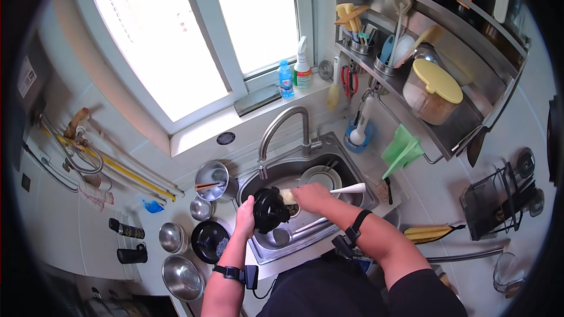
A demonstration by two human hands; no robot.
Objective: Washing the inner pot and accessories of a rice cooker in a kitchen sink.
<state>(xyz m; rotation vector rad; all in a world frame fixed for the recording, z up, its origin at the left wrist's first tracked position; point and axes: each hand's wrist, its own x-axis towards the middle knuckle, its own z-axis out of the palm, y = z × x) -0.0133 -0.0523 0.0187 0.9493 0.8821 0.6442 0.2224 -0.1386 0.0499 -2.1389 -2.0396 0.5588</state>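
My left hand point(246, 219) grips a glossy black rounded vessel or lid point(268, 211) by its left side, tilted over the stainless steel sink point(261, 253). Pressed near the right edge of that black piece is a pale cream scrubber point(287, 196), pinched in my right hand point(312, 198). Its exact material cannot be made out. Stacked plates point(318, 172) lie in the back right of the basin. A ladle point(282, 236) rests at the front of the basin, and a white handle point(352, 188) sticks out to the right, past my right hand.
The curved faucet point(282, 119) arches over the basin. Left of it stand a steel pot point(216, 182), steel bowls point(172, 237) and a black pan point(208, 240). A blue detergent bottle point(286, 80) and spray bottle point(302, 68) occupy the sill. A steel shelf point(396, 80) overhangs the right side.
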